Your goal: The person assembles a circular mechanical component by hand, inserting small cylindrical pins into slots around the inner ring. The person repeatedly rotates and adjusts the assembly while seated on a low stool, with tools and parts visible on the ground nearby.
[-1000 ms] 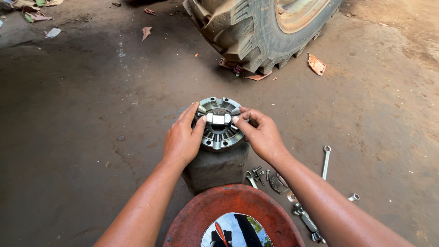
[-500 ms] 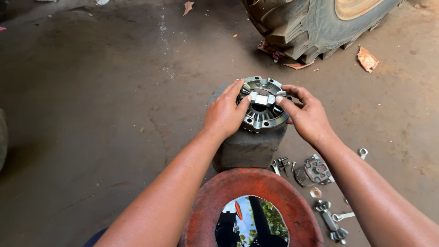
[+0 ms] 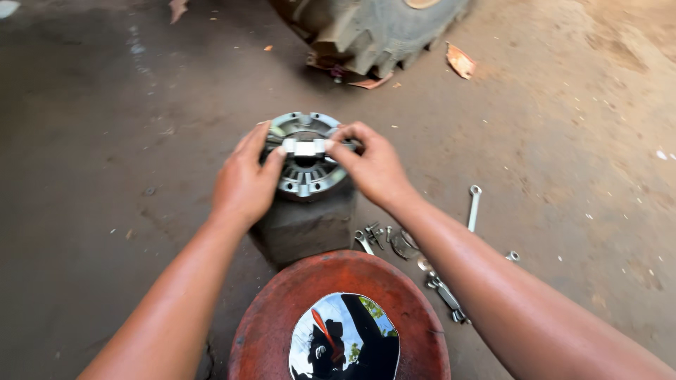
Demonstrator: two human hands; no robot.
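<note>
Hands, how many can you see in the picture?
2. The left hand rests on the left side of the round metal gear housing, and the right hand grips its right side. None other shows.

Two hands (image 3: 243,184) (image 3: 373,169) – one round metal housing (image 3: 303,158), one block (image 3: 306,225), one tyre (image 3: 373,28), one red basin (image 3: 282,317) – one long spanner (image 3: 474,207).

Both hands on a round metal gear housing at frame centre

The left hand (image 3: 243,181) and right hand (image 3: 373,165) pinch a small metal cross-piece (image 3: 304,148) atop the housing (image 3: 303,176), which sits on a dark block (image 3: 306,225); a red basin (image 3: 282,324) lies below, wrenches (image 3: 473,205) right.
</note>
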